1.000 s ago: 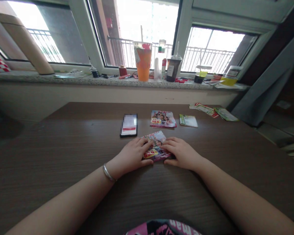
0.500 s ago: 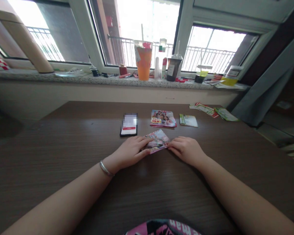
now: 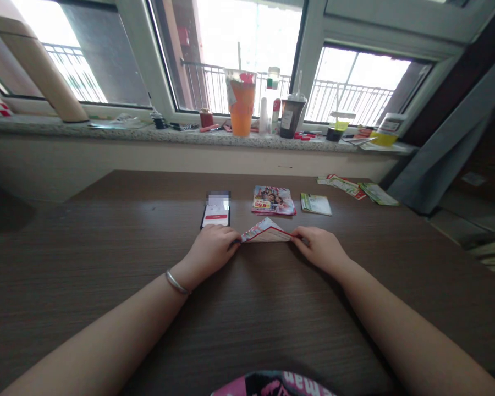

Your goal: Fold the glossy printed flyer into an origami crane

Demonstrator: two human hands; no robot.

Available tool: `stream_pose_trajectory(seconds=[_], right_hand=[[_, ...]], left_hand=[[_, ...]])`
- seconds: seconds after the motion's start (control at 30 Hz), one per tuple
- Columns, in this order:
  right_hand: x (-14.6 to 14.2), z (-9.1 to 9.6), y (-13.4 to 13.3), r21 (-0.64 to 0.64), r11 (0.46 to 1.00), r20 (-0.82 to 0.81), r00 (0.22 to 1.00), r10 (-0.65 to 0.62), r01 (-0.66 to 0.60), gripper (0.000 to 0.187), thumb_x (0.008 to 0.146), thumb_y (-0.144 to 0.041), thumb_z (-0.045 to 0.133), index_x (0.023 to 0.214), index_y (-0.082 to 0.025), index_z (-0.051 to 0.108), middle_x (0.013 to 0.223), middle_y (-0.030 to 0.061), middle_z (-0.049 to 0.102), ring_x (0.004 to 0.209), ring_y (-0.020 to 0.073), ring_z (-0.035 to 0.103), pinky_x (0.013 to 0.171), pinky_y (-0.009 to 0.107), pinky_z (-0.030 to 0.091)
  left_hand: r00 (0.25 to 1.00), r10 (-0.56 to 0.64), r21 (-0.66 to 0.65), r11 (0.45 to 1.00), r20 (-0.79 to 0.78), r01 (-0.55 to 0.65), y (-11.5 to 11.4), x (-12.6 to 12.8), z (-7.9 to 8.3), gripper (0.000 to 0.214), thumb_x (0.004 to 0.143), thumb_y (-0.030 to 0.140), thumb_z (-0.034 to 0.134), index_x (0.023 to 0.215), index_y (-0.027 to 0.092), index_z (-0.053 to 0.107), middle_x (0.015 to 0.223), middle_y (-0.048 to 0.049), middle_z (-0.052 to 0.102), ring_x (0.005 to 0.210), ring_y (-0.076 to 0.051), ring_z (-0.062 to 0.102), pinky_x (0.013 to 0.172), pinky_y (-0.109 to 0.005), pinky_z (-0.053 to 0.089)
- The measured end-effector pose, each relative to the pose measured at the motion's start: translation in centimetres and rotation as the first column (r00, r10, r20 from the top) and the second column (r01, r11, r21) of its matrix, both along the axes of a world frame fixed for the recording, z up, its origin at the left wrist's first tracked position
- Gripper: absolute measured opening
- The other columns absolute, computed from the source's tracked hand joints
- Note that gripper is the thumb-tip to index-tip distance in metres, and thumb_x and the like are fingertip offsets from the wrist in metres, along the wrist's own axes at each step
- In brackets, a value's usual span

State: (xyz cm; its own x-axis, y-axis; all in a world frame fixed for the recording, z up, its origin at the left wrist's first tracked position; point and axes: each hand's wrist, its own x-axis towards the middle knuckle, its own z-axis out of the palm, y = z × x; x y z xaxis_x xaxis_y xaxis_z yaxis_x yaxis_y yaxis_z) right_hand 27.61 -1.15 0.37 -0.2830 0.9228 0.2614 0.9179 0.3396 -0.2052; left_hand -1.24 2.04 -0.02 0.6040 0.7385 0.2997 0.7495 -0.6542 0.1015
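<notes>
A printed paper flyer [image 3: 268, 231], folded over into a triangle with a red border line and its pale side partly showing, lies on the table between my hands. My left hand [image 3: 214, 247] pinches its left corner, the fingers closed. At the opposite corner, my right hand [image 3: 318, 245] grips the paper between thumb and fingers. Just beyond my left hand is a phone [image 3: 216, 212] with a lit screen. A stack of colourful flyers [image 3: 274, 200] lies behind the folded one, and a smaller pile of green-and-white papers [image 3: 316, 204] is to its right.
More leaflets [image 3: 346, 186] lie at the table's far right corner. Along the windowsill [image 3: 160, 135] stand an orange drink cup [image 3: 242, 107], a dark drink cup [image 3: 291, 115], a yellow container [image 3: 388, 131] and small items. A cardboard tube [image 3: 41, 71] leans on the window at left.
The flyer lay flat and slanted under my left fingers; now it is folded into a triangle. My left hand has slid left to its corner, my right hand slightly right.
</notes>
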Motion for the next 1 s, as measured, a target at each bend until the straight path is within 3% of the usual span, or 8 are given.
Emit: stream_pose_trajectory(seconds=[0.1, 0.2, 0.33, 0.5, 0.6, 0.7, 0.83, 1.0], right_hand=[[0.0, 0.1, 0.1, -0.035, 0.999, -0.188, 0.982, -0.019, 0.013, 0.018, 0.089, -0.033, 0.051, 0.09, -0.024, 0.066, 0.084, 0.0015, 0.071, 0.066, 0.0159, 0.06, 0.059, 0.027, 0.042], [0.0, 0.0, 0.3, -0.063, 0.998, -0.407, 0.913, -0.031, 0.006, 0.019, 0.087, -0.034, 0.052, 0.092, -0.022, 0.066, 0.079, 0.0008, 0.069, 0.058, 0.0135, 0.055, 0.057, 0.026, 0.043], [0.1, -0.7, 0.9, -0.07, 0.997, -0.637, 0.771, -0.027, -0.022, 0.027, 0.082, -0.036, 0.058, 0.102, -0.019, 0.062, 0.076, 0.0007, 0.065, 0.058, 0.013, 0.054, 0.057, 0.026, 0.045], [0.2, -1.3, 1.3, -0.077, 0.994, -0.807, 0.59, -0.015, -0.08, 0.039, 0.077, -0.039, 0.063, 0.11, -0.019, 0.055, 0.093, 0.004, 0.065, 0.053, 0.0087, 0.047, 0.051, 0.025, 0.042], [0.2, -1.3, 1.3, -0.124, 0.989, -0.799, 0.599, -0.055, -0.075, 0.037, 0.077, -0.037, 0.064, 0.108, -0.018, 0.056, 0.069, -0.0026, 0.058, 0.049, 0.0094, 0.043, 0.05, 0.024, 0.038], [0.2, -1.5, 1.4, -0.14, 0.986, -0.788, 0.613, -0.058, -0.087, 0.035, 0.077, -0.034, 0.063, 0.107, -0.018, 0.056, 0.056, -0.007, 0.049, 0.05, 0.011, 0.044, 0.051, 0.025, 0.039], [0.3, -2.0, 1.6, -0.131, 0.989, -0.665, 0.747, -0.031, -0.075, 0.03, 0.079, -0.03, 0.061, 0.106, -0.019, 0.059, 0.062, -0.004, 0.054, 0.055, 0.0121, 0.05, 0.056, 0.027, 0.044], [0.2, -2.6, 1.8, -0.12, 0.986, -0.381, 0.922, 0.061, -0.115, 0.021, 0.081, -0.021, 0.06, 0.1, -0.019, 0.066, 0.084, 0.0027, 0.064, 0.064, 0.0121, 0.055, 0.064, 0.028, 0.047]], left_hand=[[0.994, 0.051, -0.023, 0.999, 0.097, -0.048, 0.0, -0.1, 0.2, 0.021, 0.089, 0.029, 0.051, 0.085, 0.019, 0.068, 0.083, -0.0063, 0.07, 0.081, -0.022, 0.064, 0.077, -0.034, 0.046], [0.954, 0.09, -0.166, 0.985, 0.288, -0.042, 0.0, 0.0, 0.2, 0.021, 0.09, 0.033, 0.051, 0.089, 0.02, 0.066, 0.086, -0.0038, 0.07, 0.08, -0.019, 0.064, 0.073, -0.03, 0.046], [0.827, 0.209, -0.339, 0.941, 0.521, -0.024, 0.0, 0.3, 0.1, 0.019, 0.087, 0.036, 0.055, 0.096, 0.019, 0.058, 0.079, -0.0001, 0.068, 0.073, -0.016, 0.063, 0.068, -0.027, 0.046], [0.683, 0.275, -0.429, 0.901, 0.676, 0.062, 0.2, 0.6, 0.0, 0.022, 0.084, 0.039, 0.057, 0.089, 0.018, 0.053, 0.071, 0.0017, 0.062, 0.066, -0.014, 0.06, 0.063, -0.025, 0.045], [0.668, 0.274, -0.433, 0.898, 0.691, 0.079, 0.5, 0.4, -0.2, 0.022, 0.084, 0.038, 0.056, 0.09, 0.018, 0.053, 0.075, 0.0002, 0.064, 0.069, -0.014, 0.061, 0.065, -0.026, 0.046], [0.769, 0.263, -0.377, 0.926, 0.582, -0.032, 0.4, 0.2, -0.3, 0.018, 0.086, 0.036, 0.054, 0.091, 0.019, 0.056, 0.075, 0.0004, 0.063, 0.067, -0.014, 0.058, 0.062, -0.026, 0.044], [0.927, 0.182, -0.19, 0.974, 0.329, -0.125, -0.2, 0.2, 0.1, 0.015, 0.087, 0.032, 0.052, 0.092, 0.02, 0.06, 0.083, -0.0021, 0.065, 0.075, -0.017, 0.059, 0.065, -0.028, 0.043], [0.988, 0.098, -0.09, 0.992, 0.12, -0.088, -0.3, 0.3, 0.1, 0.017, 0.09, 0.028, 0.049, 0.098, 0.021, 0.062, 0.091, -0.0045, 0.067, 0.087, -0.02, 0.059, 0.075, -0.031, 0.046]])
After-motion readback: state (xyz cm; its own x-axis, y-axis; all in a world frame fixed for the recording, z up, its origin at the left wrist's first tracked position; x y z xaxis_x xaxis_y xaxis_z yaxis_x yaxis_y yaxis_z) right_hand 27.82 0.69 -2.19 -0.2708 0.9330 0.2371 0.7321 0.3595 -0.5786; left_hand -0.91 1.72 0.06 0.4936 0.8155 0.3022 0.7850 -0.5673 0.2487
